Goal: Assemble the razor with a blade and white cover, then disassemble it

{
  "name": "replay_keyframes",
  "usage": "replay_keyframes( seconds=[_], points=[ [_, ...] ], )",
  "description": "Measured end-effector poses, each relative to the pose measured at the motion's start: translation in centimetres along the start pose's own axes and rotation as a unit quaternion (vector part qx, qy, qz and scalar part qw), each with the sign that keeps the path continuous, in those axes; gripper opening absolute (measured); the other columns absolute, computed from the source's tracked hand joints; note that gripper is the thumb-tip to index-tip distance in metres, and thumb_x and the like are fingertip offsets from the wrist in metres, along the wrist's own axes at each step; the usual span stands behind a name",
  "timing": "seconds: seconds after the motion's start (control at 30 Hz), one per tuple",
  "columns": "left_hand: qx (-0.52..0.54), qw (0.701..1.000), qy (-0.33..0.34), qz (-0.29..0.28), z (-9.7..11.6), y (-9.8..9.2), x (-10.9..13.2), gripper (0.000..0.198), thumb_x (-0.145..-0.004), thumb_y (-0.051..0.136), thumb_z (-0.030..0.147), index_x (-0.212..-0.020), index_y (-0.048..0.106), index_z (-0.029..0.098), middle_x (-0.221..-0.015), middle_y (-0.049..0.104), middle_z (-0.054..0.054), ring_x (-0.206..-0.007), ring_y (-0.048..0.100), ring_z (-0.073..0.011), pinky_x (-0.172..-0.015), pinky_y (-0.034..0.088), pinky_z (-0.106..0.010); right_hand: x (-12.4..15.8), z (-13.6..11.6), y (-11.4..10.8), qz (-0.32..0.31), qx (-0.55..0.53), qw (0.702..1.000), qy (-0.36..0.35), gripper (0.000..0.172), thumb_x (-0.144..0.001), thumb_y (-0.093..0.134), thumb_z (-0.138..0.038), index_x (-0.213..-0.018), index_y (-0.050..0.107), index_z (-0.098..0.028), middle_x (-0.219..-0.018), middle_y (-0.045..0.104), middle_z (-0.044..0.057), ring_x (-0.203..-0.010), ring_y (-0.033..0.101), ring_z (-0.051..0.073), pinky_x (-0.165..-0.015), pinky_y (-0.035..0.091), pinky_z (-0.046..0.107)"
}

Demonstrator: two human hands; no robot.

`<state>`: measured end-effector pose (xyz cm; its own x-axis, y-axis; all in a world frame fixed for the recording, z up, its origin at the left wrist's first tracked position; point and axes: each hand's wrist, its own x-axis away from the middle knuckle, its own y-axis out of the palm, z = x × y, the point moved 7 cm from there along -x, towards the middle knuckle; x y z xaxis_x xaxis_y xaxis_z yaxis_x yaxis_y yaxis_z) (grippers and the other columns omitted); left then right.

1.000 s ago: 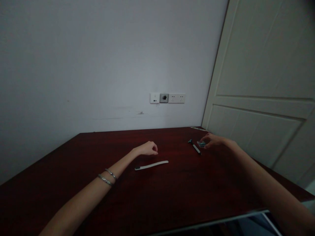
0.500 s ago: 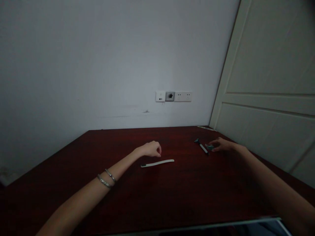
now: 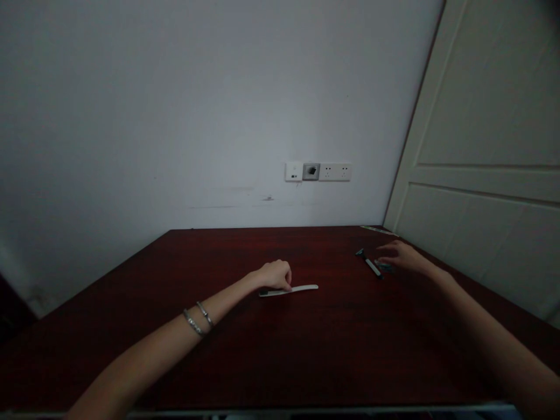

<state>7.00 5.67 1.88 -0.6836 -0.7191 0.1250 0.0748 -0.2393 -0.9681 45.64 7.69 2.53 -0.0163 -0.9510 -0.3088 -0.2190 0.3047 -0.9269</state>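
A white toothbrush [image 3: 306, 287] with a dark-bristled head at its left end lies on the dark red table. My left hand [image 3: 275, 275], with two silver bracelets on its arm, is closed on the toothbrush's middle, thumb and fingers together. Farther right, a razor [image 3: 373, 267] with a grey handle and dark head lies slantwise. A small clear, greenish item [image 3: 385, 266] rests just right of it; its exact shape is too dim to tell. Over that item my right hand [image 3: 399, 254] is open, fingers apart and holding nothing.
The table [image 3: 245, 350] meets a pale wall at the back, where a row of sockets [image 3: 335, 171] is fixed. A panelled white door [image 3: 490, 146] stands along the right side. A thin patterned strip [image 3: 378, 230] lies at the back right corner.
My left hand has lowered onto the toothbrush and taken hold of it. The right hand has let go of the small clear item and its fingers have opened. The view has shifted slightly.
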Motion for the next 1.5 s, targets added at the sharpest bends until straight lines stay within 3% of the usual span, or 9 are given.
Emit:
replay_keyframes(
  seconds=[0.1, 0.27, 0.37, 0.6, 0.77, 1.03, 1.2, 1.37, 1.5],
  points=[
    [-0.003, 1.0, 0.007, 0.012, 0.6, 0.1, -0.2, 0.02, -0.063, 0.069, 0.033, -0.08, 0.07, 0.021, -0.082, 0.069, -0.002, -0.074, 0.062, -0.0161, -0.06, 0.044, -0.022, 0.7, -5.2, 0.2, -0.018, -0.018, 0.997, -0.078, 0.033, -0.077, 0.053, -0.034, -0.098, 0.07, -0.016, -0.099, 0.062, 0.011, -0.088, 0.059, 0.021, -0.084, 0.043, 0.03],
    [-0.018, 1.0, -0.014, 0.01, 1.1, 0.6, -0.5, 0.017, -0.062, 0.069, 0.031, -0.076, 0.07, 0.022, -0.081, 0.069, -0.002, -0.076, 0.062, -0.0173, -0.062, 0.045, -0.023, 2.8, -14.7, 0.8, -0.058, -0.054, 0.982, -0.173, 0.028, -0.08, 0.05, -0.031, -0.092, 0.07, -0.016, -0.093, 0.064, 0.009, -0.083, 0.06, 0.019, -0.077, 0.044, 0.028],
    [-0.028, 0.999, -0.023, 0.012, 1.3, 0.6, -0.6, 0.015, -0.062, 0.068, 0.028, -0.075, 0.07, 0.021, -0.08, 0.069, -0.003, -0.075, 0.062, -0.0175, -0.062, 0.045, -0.024, 3.7, -18.9, 1.5, -0.088, -0.081, 0.971, -0.206, 0.027, -0.08, 0.05, -0.031, -0.089, 0.071, -0.015, -0.089, 0.066, 0.009, -0.081, 0.061, 0.019, -0.075, 0.044, 0.027],
    [-0.088, 0.996, 0.025, 0.011, 2.1, 0.0, -0.7, 0.014, -0.063, 0.067, 0.024, -0.076, 0.07, 0.019, -0.074, 0.069, -0.004, -0.07, 0.063, -0.0173, -0.059, 0.043, -0.023, 5.2, -24.3, 2.6, -0.161, -0.108, 0.951, -0.241, 0.03, -0.08, 0.051, -0.038, -0.086, 0.072, -0.018, -0.081, 0.069, 0.005, -0.07, 0.06, 0.015, -0.062, 0.04, 0.022],
    [-0.186, 0.973, 0.12, 0.061, 3.7, -1.8, -0.7, 0.01, -0.069, 0.061, 0.02, -0.074, 0.069, 0.018, -0.073, 0.069, -0.006, -0.071, 0.062, -0.0176, -0.065, 0.043, -0.025, 5.4, -25.8, 2.2, -0.147, -0.046, 0.962, -0.224, 0.027, -0.077, 0.055, -0.039, -0.086, 0.072, -0.02, -0.082, 0.069, 0.005, -0.073, 0.061, 0.017, -0.058, 0.037, 0.022],
    [-0.248, 0.95, 0.163, 0.095, 5.6, -2.2, -1.1, 0.011, -0.074, 0.057, 0.019, -0.074, 0.067, 0.014, -0.081, 0.067, -0.012, -0.081, 0.061, -0.0215, -0.074, 0.042, -0.029, 6.0, -26.1, 2.4, -0.12, 0.036, 0.972, -0.201, 0.022, -0.078, 0.054, -0.032, -0.082, 0.072, -0.02, -0.08, 0.07, 0.008, -0.075, 0.063, 0.021, -0.059, 0.038, 0.022],
    [-0.269, 0.936, 0.158, 0.163, 6.7, -2.9, -1.6, 0.014, -0.078, 0.052, 0.016, -0.08, 0.066, 0.013, -0.088, 0.065, -0.013, -0.092, 0.056, -0.0237, -0.083, 0.039, -0.033, 5.3, -23.4, 1.5, -0.086, 0.016, 0.984, -0.156, 0.023, -0.079, 0.053, -0.031, -0.082, 0.072, -0.019, -0.081, 0.07, 0.009, -0.076, 0.064, 0.02, -0.063, 0.04, 0.022],
    [-0.247, 0.932, 0.121, 0.235, 5.2, -5.1, -2.1, 0.016, -0.081, 0.051, 0.023, -0.087, 0.063, 0.014, -0.094, 0.064, -0.013, -0.1, 0.052, -0.0243, -0.088, 0.036, -0.035, 4.0, -16.5, -0.8, -0.015, -0.019, 0.999, -0.022, 0.027, -0.079, 0.052, -0.033, -0.082, 0.073, -0.016, -0.079, 0.071, 0.011, -0.074, 0.065, 0.02, -0.065, 0.042, 0.023],
    [-0.224, 0.943, 0.056, 0.239, 0.7, -5.6, -3.2, 0.019, -0.081, 0.052, 0.025, -0.089, 0.064, 0.012, -0.094, 0.064, -0.014, -0.098, 0.054, -0.0252, -0.086, 0.039, -0.034, 4.0, -8.2, -2.6, 0.04, 0.022, 0.992, 0.12, 0.031, -0.079, 0.052, -0.036, -0.078, 0.073, -0.014, -0.076, 0.07, 0.014, -0.074, 0.065, 0.023, -0.064, 0.043, 0.026]
  ],
)
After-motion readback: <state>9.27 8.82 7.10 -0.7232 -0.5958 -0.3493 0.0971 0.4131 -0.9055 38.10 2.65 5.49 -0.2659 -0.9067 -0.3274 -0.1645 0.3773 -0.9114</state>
